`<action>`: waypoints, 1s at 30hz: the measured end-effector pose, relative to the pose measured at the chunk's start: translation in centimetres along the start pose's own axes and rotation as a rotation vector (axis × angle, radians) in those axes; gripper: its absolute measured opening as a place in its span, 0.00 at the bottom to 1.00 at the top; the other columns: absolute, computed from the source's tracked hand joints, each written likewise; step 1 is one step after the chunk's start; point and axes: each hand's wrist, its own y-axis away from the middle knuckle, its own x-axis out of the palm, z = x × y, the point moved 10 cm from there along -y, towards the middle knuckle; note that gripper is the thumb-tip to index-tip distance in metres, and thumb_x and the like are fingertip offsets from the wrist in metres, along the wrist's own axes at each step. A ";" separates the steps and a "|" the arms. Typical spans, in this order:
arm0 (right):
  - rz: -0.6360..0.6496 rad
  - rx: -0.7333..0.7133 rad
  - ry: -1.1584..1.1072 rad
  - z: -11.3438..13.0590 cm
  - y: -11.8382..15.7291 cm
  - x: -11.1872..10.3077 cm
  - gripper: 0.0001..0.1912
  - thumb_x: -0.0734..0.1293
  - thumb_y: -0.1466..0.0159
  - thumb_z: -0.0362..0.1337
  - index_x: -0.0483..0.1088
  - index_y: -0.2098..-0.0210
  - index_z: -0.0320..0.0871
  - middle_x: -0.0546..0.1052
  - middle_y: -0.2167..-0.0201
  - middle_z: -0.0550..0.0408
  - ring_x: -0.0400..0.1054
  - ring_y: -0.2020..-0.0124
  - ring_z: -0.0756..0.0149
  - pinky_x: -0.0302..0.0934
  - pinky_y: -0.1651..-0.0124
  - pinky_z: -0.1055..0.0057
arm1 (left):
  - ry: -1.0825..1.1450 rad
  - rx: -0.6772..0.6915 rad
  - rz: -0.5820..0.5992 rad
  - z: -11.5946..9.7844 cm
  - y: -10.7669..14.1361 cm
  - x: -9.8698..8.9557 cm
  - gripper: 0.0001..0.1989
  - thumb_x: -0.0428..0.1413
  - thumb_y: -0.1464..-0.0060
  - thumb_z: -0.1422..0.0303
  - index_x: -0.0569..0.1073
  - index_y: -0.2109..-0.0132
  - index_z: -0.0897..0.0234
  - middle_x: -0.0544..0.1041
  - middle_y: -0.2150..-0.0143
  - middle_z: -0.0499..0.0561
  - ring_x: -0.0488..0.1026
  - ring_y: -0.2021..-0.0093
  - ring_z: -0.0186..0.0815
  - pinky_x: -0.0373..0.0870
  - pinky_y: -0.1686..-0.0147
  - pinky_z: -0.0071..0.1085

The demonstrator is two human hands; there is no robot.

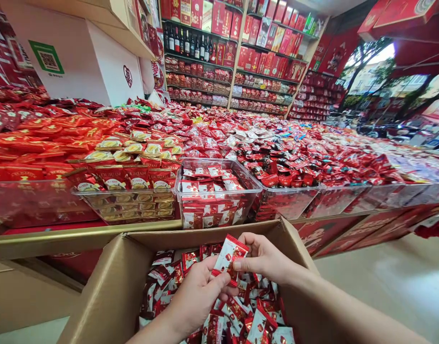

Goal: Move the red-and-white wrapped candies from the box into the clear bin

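- Here, I see one small red-and-white packet [229, 257] held above the open cardboard box [108, 291], its long axis tilted up toward the right.
- My right hand [264, 260] pinches its right edge between thumb and forefinger; my left hand [198, 296] pinches the lower left edge likewise, other fingers curled.
- Both hands touch it, with the right one higher up.
- Straight ahead and above stands a clear bin [253, 193] of matching packets; more bins flank it.

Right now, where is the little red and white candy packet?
In the head view, the small red and white candy packet is low at centre, pinched between both hands above the open brown cardboard box of packets.
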 end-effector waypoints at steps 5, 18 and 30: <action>-0.016 -0.067 0.225 1.9 0.7 -0.3 0.13 0.66 0.48 0.41 0.62 0.72 0.38 0.69 0.77 0.57 0.62 0.76 0.74 0.57 0.73 0.75 | -0.033 0.070 0.005 -0.6 0.7 -0.1 0.14 0.50 0.49 0.67 0.65 0.55 0.66 0.74 0.68 0.52 0.72 0.72 0.32 0.62 0.74 0.25; -0.093 -0.484 0.716 18.8 -7.0 1.6 0.07 0.64 0.47 0.36 0.65 0.71 0.38 0.70 0.78 0.57 0.62 0.77 0.74 0.56 0.75 0.76 | -0.245 0.053 -0.016 1.5 0.4 -1.1 0.12 0.48 0.53 0.72 0.65 0.59 0.67 0.73 0.72 0.49 0.69 0.72 0.32 0.64 0.69 0.29; 0.288 -0.007 0.827 12.4 -11.5 5.0 0.06 0.62 0.46 0.32 0.62 0.78 0.37 0.63 0.86 0.64 0.54 0.85 0.81 0.47 0.81 0.81 | -0.323 0.083 0.001 3.0 -0.5 -1.8 0.13 0.48 0.57 0.73 0.66 0.60 0.67 0.70 0.76 0.47 0.65 0.77 0.31 0.61 0.76 0.26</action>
